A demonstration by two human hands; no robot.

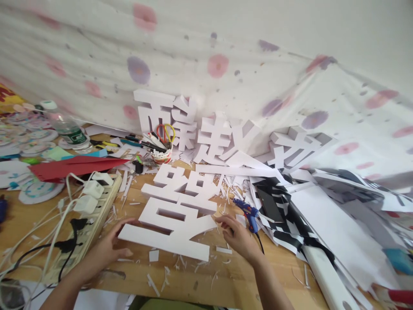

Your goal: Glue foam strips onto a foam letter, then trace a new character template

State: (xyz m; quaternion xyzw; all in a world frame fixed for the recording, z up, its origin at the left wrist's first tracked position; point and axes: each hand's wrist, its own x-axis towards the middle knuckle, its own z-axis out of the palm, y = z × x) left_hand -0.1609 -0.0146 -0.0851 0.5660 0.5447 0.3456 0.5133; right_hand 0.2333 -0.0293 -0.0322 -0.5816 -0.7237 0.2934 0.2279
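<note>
A white three-dimensional paper character [167, 200] lies flat on the wooden table in front of me. My left hand [118, 243] is at its lower left end, thumb and fingers spread apart around the corner. On the other side, my right hand [238, 237] has its fingers loosely bent and apart, the fingertips close to the tip of the right stroke. Whether they touch it I cannot tell. Just beyond my right hand lies a blue hot glue gun [248, 212] with a glue stick in its back.
More white characters [214, 137] stand against the flowered cloth. A cup of scissors and pens [161, 153] is behind. Left are a power strip [97, 219] with chargers, red paper [77, 167] and a bottle [69, 129]. Paper sheets [335, 224] and a long white-handled tool [329, 275] lie right.
</note>
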